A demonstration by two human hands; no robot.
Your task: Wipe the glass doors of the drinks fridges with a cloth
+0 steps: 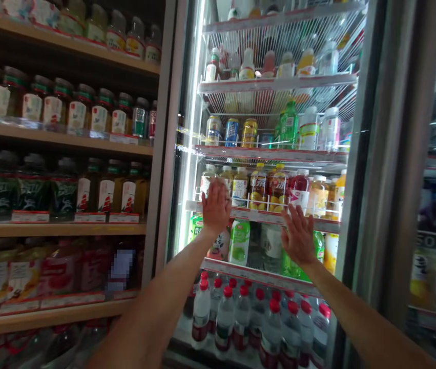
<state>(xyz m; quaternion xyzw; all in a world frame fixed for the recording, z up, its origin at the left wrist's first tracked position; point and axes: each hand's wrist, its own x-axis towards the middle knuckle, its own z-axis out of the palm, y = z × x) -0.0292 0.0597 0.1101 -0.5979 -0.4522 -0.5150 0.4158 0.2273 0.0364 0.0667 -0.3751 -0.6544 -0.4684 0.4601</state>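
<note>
- The wooden shelves point(64, 229) stand at far left, their board edges slanting and packed with bottles; they stop at a grey metal post point(165, 102).
- Just past that post a bright light strip point(193, 102) marks the left side of the lit cooler, whose wire-fronted shelf point(258, 215) has a pale front edge running across below both hands' fingertips.
- The left hand point(216, 205) is raised in front of that shelf, back toward the camera, fingers straight, near one another and pointing up, forearm rising from the bottom edge. It hides part of the leftmost bottles; contact cannot be told.
- Between the hands, which are well apart with room in front of the shelf, stand a white-labelled tea bottle point(240, 187), then two dark-labelled bottles point(258, 187) with yellow caps, all upright in a row.
- The dark red bottle point(299, 187), pale-capped with a white and pink label, stands upright above the right hand point(298, 238). This hand has loosely spread fingers tipped up and leftward, its forearm coming from lower right; I cannot tell whether it touches anything.
- A broad metal post point(392, 179) bounds the cooler at right.
</note>
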